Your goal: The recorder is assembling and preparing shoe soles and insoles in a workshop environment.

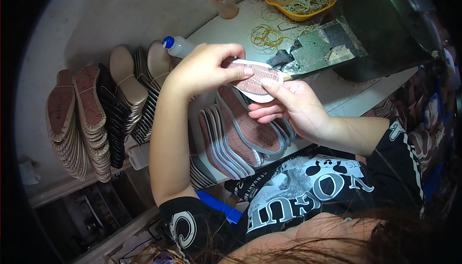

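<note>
Between my two hands is a shoe insole point(255, 77) with a reddish-brown grid-lined face and a white edge. My left hand point(208, 69) grips its left end, thumb flat on the face and fingers curled behind. From the right, my right hand point(302, 104) pinches the other end, thumb on top and fingers below. The insole's far edge is close to a small dark working head point(280, 58) on a green machine point(321, 47); I cannot tell whether they touch. Below my hands, stacked brown insoles point(260, 136) with pale and bluish edges lean together.
Bundled insoles point(61, 107) and beige insoles point(126, 78) stand at the left. A blue-capped bottle point(180, 47) is beside my left wrist. Farther back are a red-tipped bottle point(226, 7), loose rubber bands point(267, 37) and a yellow basket point(301, 17). A dark hood point(385, 28) rises at the right.
</note>
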